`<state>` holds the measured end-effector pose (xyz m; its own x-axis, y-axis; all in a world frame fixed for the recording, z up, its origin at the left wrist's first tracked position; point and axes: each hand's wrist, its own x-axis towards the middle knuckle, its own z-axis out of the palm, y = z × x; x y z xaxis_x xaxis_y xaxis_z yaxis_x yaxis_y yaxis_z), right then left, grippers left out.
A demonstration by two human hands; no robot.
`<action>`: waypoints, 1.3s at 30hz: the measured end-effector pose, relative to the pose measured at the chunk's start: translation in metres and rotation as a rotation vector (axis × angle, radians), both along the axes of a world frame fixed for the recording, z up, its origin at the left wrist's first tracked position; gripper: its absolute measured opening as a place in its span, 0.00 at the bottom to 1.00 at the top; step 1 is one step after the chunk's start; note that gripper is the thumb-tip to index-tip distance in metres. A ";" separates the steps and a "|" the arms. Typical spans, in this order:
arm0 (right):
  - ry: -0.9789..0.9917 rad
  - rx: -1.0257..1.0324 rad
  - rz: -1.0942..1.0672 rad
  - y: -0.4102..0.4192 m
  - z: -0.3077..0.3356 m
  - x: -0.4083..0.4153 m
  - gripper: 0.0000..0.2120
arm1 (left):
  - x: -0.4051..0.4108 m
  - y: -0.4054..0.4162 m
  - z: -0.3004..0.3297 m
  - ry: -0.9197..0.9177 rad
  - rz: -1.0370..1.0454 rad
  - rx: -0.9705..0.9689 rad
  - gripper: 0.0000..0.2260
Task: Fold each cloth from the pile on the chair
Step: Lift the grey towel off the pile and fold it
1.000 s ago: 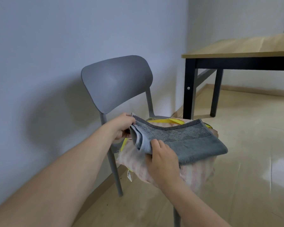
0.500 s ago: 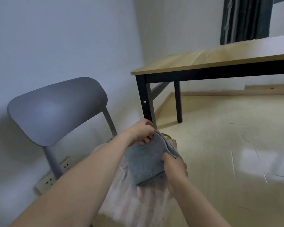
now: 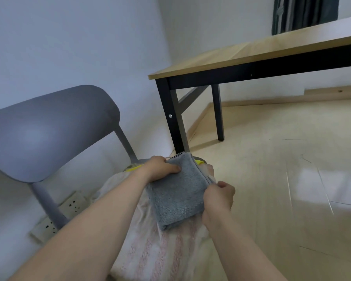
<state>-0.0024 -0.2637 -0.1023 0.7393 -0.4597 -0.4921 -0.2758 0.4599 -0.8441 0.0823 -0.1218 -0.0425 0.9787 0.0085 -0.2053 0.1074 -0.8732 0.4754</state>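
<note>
Head view: grey towel [image 3: 178, 191], folded into a compact block, lying on top of a pink striped cloth [image 3: 160, 250] on the grey chair [image 3: 49, 130]. Left hand [image 3: 160, 168] at the towel's far left corner, fingers curled over its edge, grip holding the towel. Right hand [image 3: 218, 199] at the towel's right edge, grip closed round that edge, thumb on top. Strip of yellow cloth [image 3: 134, 168] peeking out under the towel's far end. Wooden-topped table [image 3: 251, 55] with black legs beyond, well apart from the chair. White power strip [image 3: 55, 217] on the floor by the wall, behind a chair leg.
</note>
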 end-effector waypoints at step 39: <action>-0.240 -0.268 0.757 0.043 0.061 -0.005 0.18 | -0.131 0.092 -0.023 -0.100 0.464 -1.064 0.11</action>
